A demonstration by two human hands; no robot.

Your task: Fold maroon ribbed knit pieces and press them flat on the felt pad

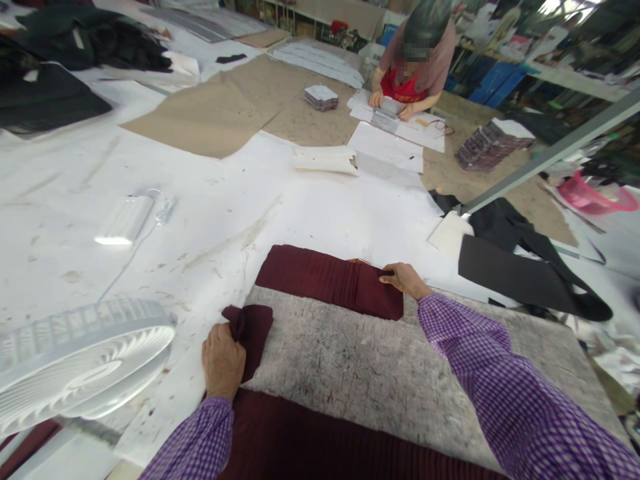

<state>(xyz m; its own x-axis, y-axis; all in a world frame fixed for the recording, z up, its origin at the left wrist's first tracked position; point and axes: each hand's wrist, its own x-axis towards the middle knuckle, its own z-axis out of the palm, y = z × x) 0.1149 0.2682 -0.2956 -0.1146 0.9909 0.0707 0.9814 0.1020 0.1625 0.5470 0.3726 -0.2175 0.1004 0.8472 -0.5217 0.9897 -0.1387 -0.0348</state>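
My left hand [223, 362] is closed on a dark maroon fabric piece [257, 337], which bunches up at its top beside the fingers. My right hand [404, 280] pinches the right end of a row of overlapping maroon fabric pieces [310, 272]; its fingertips are partly hidden. Both hands are over a mottled grey board [345, 370]. Along the near edge, below my left hand, lies a second, larger spread of layered maroon fabric [300, 437], cut off by the bottom of the view.
A white fan [95, 363] stands close at left, with a white lamp [125, 220] and its cord behind. Black fabric pieces [510, 267] and a slanted metal bar [550, 153] are at right. Across the white-covered table, another person [417, 60] handles grey pieces near stacked bundles [493, 143].
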